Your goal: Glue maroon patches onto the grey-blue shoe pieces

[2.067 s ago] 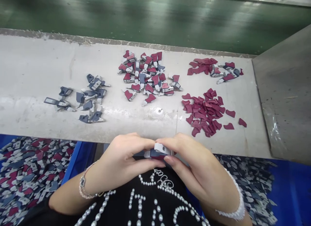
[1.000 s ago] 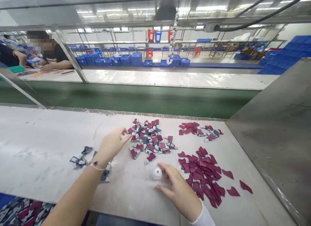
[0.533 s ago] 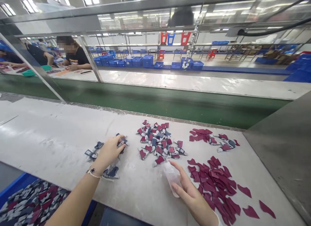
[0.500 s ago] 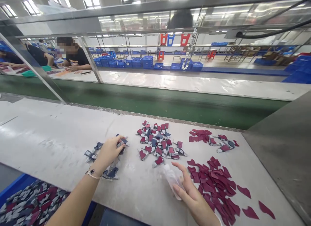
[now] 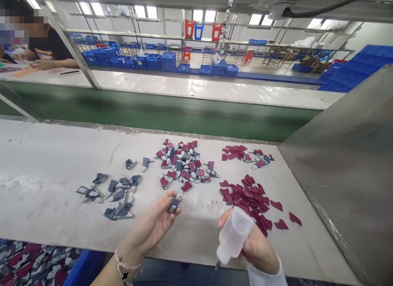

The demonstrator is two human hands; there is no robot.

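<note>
Between the thumb and fingers of my left hand [image 5: 153,223] is a small grey-and-white plastic part [image 5: 174,204]. My right hand [image 5: 259,243] grips a translucent squeeze bottle [image 5: 236,232], tilted with its narrow tip pointing down toward the table's near edge. Beyond my left hand lies a pile of grey-and-white parts, many with maroon pieces on them [image 5: 184,165]. Loose grey parts [image 5: 118,194] are scattered to its left. Close to my right hand spreads a heap of flat maroon pieces [image 5: 248,198], partly hidden by that hand.
A smaller maroon group [image 5: 233,152] and some grey parts [image 5: 260,159] sit at the back right, near a metal panel [image 5: 344,175]. A blue bin [image 5: 82,269] full of parts stands at lower left. Behind the table runs a green belt [image 5: 153,114]; a person [image 5: 52,48] sits beyond it.
My left hand has moved right from the loose grey parts, now holding one. My right hand has turned the bottle over, tip down. The view has shifted right and downward.
</note>
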